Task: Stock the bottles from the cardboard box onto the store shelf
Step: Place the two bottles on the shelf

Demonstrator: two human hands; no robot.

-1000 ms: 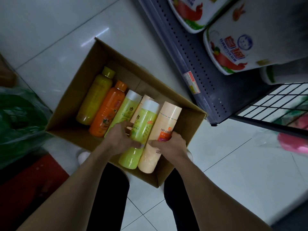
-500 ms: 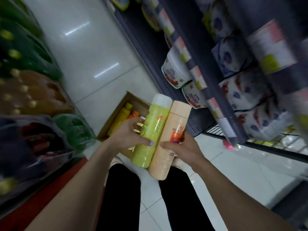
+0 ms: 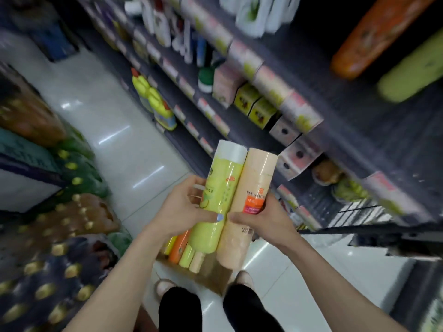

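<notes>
My left hand (image 3: 183, 209) grips a lime-green bottle (image 3: 219, 192) with a white cap. My right hand (image 3: 260, 218) grips a peach bottle (image 3: 249, 188) with an orange label. Both bottles are held side by side, touching, in front of my chest. Below them the cardboard box (image 3: 211, 275) sits on the floor between my feet, with several bottles (image 3: 184, 250) left inside, mostly hidden by my hands. The dark store shelf (image 3: 347, 121) rises at the right. An orange bottle (image 3: 374, 37) and a green bottle (image 3: 412, 73) lie on its upper level.
Small boxes (image 3: 254, 106), yellow spray bottles (image 3: 155, 99) and price tags line the shelf levels on the right. Shrink-wrapped packs of drink bottles (image 3: 60, 212) are stacked along the left. A white tiled aisle (image 3: 107, 125) runs between them.
Both hands lifted the green and peach bottles out of the box and up to chest height. The view swung up from the box toward the shelf levels.
</notes>
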